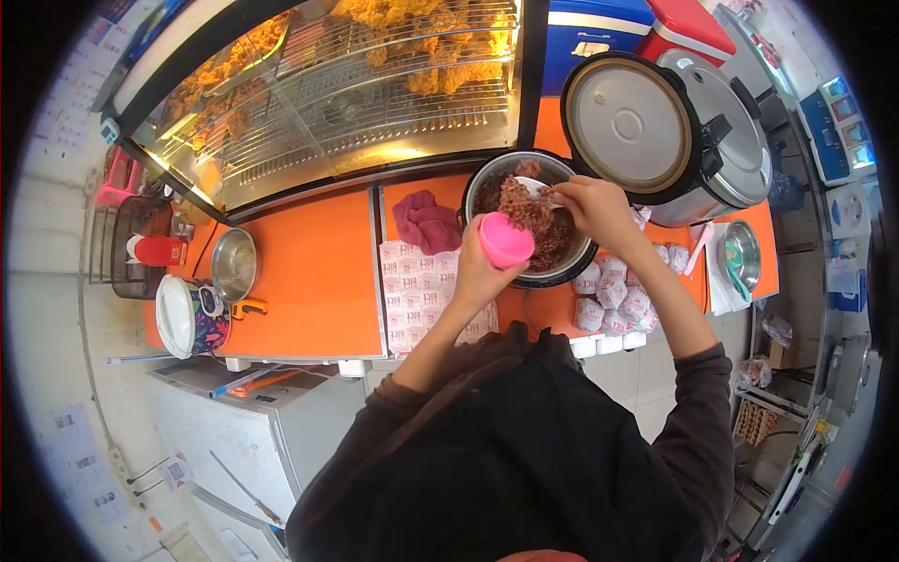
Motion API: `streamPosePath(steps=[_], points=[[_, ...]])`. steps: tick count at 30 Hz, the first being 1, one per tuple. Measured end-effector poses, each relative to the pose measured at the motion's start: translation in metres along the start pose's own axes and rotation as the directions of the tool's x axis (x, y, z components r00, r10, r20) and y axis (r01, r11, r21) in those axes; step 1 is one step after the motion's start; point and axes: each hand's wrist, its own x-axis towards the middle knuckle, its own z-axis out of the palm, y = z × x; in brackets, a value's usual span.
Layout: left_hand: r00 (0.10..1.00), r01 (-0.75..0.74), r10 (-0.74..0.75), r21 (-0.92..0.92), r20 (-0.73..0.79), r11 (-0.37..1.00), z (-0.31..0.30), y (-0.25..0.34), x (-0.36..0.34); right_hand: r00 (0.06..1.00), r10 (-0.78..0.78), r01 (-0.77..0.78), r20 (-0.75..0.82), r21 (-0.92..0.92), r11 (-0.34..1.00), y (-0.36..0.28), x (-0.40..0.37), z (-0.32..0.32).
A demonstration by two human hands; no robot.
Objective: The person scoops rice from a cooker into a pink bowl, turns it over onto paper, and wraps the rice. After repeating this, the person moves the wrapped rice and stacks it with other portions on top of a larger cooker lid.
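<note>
My left hand point(475, 281) is wrapped round a small pink cup point(507, 244), tilted over the near left rim of an open rice cooker point(587, 253). In my right hand point(597, 208) is a white rice paddle point(536, 185), its blade carrying a heap of reddish-brown rice point(521, 206) right at the cup's rim. More of this rice point(554, 251) lies in the cooker's pot below. Printed paper wrappers point(412, 292) are spread on the orange counter left of my left hand, beside a crumpled maroon cloth point(427, 223). Several paper-wrapped rice portions point(613, 292) are piled under my right forearm.
A glass warming cabinet point(328, 112) with fried chicken stands behind the counter point(314, 290). A second cooker point(712, 122) sits at the right behind a raised round lid point(626, 114). Metal bowls point(234, 265) point(741, 251) rest at both ends, near a white-lidded container point(178, 317).
</note>
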Motion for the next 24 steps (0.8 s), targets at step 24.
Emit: streamPosePath(steps=[24], points=[[0.905, 0.176, -0.306, -0.392, -0.297, 0.903, -0.085, -0.047, -0.085, 0.958, 0.246, -0.260, 0.150, 0.087, 0.962, 0.060, 0.020, 0.149]])
